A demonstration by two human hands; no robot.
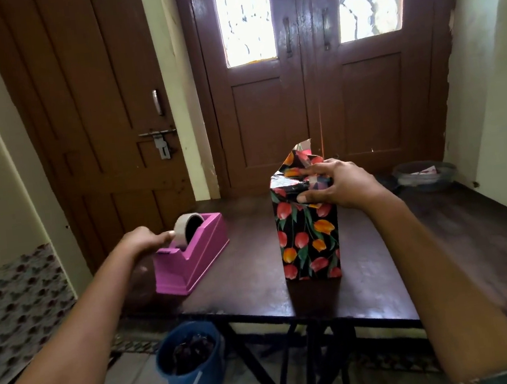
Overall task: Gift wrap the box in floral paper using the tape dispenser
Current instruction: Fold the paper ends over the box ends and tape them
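The box (pixel 309 239), sleeved in floral paper (pixel 296 158), stands upright mid-table (pixel 249 275). My right hand (pixel 342 184) clamps over its top, fingers across the folded flaps and thumb on the near face, I judge so the folds cannot spring open. My left hand (pixel 141 241) is out at the roll (pixel 185 229) of the pink tape dispenser (pixel 197 262), set close beside the box for easy reach; it is blurred, so I cannot tell whether it has pinched the tape end, and my right hand hides the top folds.
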